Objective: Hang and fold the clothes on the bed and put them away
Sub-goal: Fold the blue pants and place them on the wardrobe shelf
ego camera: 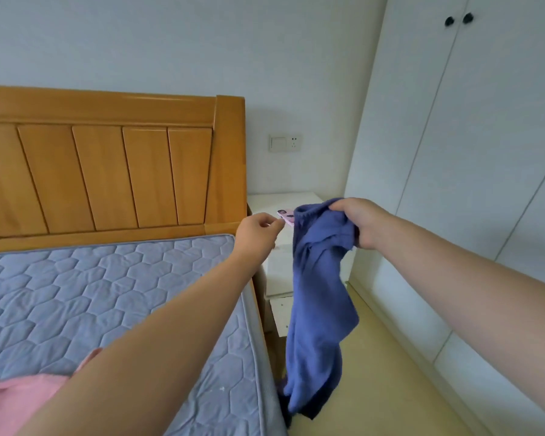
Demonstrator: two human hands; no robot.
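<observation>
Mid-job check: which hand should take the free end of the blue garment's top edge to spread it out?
Probably left. The left hand holds nothing and hovers beside the top edge of the blue garment, while the right hand grips its other side and carries the hanging weight.

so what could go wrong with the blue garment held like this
Only the right hand grips the blue garment, and its lower end hangs close to the floor, so it may drag. It also dangles beside the phone on the nightstand; a shake could knock that off.
</observation>
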